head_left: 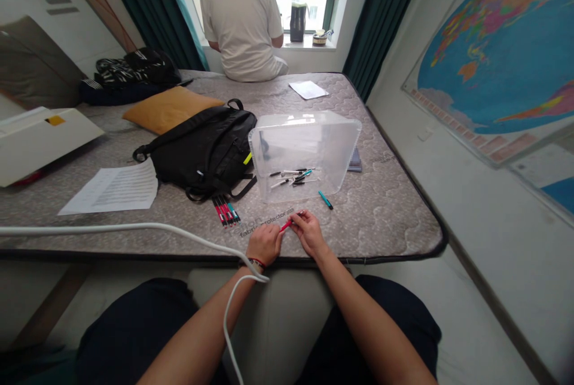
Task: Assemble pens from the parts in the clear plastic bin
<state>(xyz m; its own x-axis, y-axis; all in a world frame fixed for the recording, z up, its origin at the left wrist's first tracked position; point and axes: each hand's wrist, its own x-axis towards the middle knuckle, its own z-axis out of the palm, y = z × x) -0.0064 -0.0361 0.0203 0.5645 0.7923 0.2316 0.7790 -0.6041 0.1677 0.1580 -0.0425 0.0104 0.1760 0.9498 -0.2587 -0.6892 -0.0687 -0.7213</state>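
My left hand (264,243) and my right hand (309,232) grip a red pen (286,225) between them near the mattress (385,223) edge, in front of the clear bin (309,140), with a teal pen (326,200) just outside it and a pen row (226,211) beside the backpack (204,149).

"fabric protector" printed on grey mattress (381,217); paper sheet's (114,188) print too small
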